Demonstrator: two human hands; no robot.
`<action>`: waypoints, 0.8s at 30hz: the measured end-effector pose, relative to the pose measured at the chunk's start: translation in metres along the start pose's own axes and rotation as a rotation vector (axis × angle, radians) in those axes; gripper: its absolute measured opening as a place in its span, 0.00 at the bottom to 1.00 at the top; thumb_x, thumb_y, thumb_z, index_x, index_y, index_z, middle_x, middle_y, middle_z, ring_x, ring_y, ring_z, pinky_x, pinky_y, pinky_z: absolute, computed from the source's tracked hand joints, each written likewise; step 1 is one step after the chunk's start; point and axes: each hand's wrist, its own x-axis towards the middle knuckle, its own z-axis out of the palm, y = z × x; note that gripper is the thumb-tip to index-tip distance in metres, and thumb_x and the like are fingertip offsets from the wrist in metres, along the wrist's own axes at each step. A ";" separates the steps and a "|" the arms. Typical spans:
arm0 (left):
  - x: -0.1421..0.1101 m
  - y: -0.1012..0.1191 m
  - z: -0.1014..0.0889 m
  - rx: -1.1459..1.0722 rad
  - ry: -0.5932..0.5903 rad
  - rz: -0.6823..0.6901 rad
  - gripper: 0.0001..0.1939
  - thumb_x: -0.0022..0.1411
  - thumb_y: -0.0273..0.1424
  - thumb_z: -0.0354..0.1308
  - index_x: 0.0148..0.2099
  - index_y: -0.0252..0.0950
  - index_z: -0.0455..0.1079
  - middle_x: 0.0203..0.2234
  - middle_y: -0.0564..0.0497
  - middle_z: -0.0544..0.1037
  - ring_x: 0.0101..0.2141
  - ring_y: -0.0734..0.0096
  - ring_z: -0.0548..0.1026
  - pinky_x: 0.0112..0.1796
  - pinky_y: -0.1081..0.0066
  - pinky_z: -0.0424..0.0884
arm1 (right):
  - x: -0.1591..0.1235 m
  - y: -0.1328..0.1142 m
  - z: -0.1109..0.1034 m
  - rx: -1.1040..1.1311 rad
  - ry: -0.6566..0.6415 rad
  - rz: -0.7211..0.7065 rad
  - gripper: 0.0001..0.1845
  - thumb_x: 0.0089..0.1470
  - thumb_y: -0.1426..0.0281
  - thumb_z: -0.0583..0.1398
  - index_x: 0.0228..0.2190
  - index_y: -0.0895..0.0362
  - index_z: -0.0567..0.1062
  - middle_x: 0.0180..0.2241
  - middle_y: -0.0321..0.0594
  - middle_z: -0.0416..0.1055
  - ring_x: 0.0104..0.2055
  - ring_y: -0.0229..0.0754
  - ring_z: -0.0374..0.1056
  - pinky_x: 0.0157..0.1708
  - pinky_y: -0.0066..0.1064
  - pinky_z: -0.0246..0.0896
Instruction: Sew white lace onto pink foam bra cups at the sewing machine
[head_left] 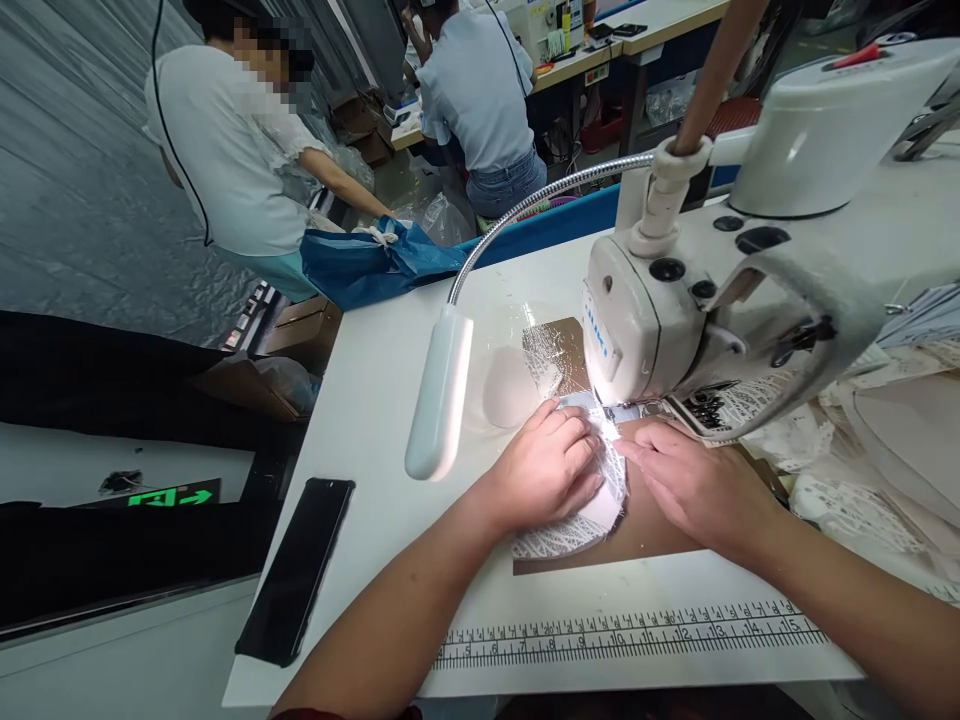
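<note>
Two bare hands work at one printed fabric piece (611,500), which lies on the brown plate (667,520) let into the white table (390,400), its upper end at the sewing machine (630,320). We record the fabric as white with fine grey line print, its right side bowed outward and slightly frayed. Its long axis runs from lower left to upper right in our view, the upper end pointing toward the machine head.

The left hand (551,460) lies palm-down on the fabric, fingers extended and loosely together. The right hand (690,480) is narrow, index finger reaching to the fabric's right edge; we cannot tell whether it pinches the cloth.

Beyond the left hand we count one smooth, pale rounded piece (510,388). One lamp (439,395) with a ribbed metal neck hangs to its left. We log one black phone (296,570), glossy and rectangular, near the table's left edge, and one printed ruler scale (622,635) along the front. Several crumpled white fabrics (862,510) lie right of the machine. Two people (217,150) in pale tops are behind the table.
</note>
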 end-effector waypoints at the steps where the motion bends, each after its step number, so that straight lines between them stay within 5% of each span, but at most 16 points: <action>1: 0.000 -0.001 0.000 0.002 0.004 -0.009 0.13 0.65 0.34 0.51 0.46 0.31 0.70 0.39 0.40 0.75 0.46 0.56 0.70 0.52 0.51 0.65 | 0.001 0.000 0.001 -0.012 -0.001 0.017 0.21 0.55 0.79 0.52 0.44 0.57 0.79 0.27 0.39 0.74 0.26 0.36 0.66 0.21 0.29 0.50; 8: 0.001 -0.001 -0.001 0.063 0.012 -0.042 0.15 0.65 0.34 0.52 0.47 0.29 0.71 0.42 0.39 0.76 0.49 0.54 0.70 0.55 0.50 0.63 | 0.005 -0.003 0.003 -0.059 -0.066 0.073 0.23 0.54 0.80 0.52 0.47 0.55 0.77 0.30 0.40 0.74 0.30 0.38 0.68 0.24 0.29 0.52; 15: 0.001 -0.002 0.002 0.072 -0.022 0.089 0.14 0.70 0.27 0.46 0.51 0.30 0.70 0.50 0.42 0.76 0.53 0.59 0.70 0.59 0.51 0.60 | 0.002 -0.003 0.002 0.051 -0.064 -0.032 0.19 0.55 0.81 0.52 0.43 0.57 0.76 0.32 0.40 0.72 0.35 0.41 0.65 0.33 0.30 0.55; 24: 0.001 -0.006 -0.001 -0.022 -0.072 0.080 0.16 0.70 0.27 0.46 0.55 0.30 0.67 0.53 0.40 0.74 0.50 0.61 0.71 0.55 0.57 0.67 | 0.000 -0.003 0.004 0.035 -0.015 0.015 0.18 0.58 0.80 0.50 0.43 0.57 0.76 0.29 0.39 0.72 0.32 0.39 0.65 0.28 0.31 0.51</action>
